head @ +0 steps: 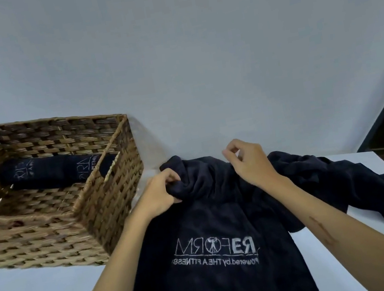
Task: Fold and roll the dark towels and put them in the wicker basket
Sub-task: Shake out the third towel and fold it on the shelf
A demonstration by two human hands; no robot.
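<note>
The woven wicker basket (53, 219) runs off the left edge, its near wall hiding part of two rolled dark towels (55, 172); the spread dark logo towel (210, 218) (lettering mirrored) leaves the bottom edge.

Left hand (160, 191) grips the dark towel (213, 218) beside the wicker basket (46, 220); right hand (249, 158) hovers above, fingers curled.

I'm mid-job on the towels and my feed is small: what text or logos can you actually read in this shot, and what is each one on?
"REFORM", large outlined letters with a small figure inside the O, upside down to the camera: on the dark towel spread on the table.
"Powered by THEA FITNESS", smaller line by it: same towel.
"RE..." partial logos on the two rolled towels in the wicker basket: too small and curved to read in full.
Nothing else legible.
</note>
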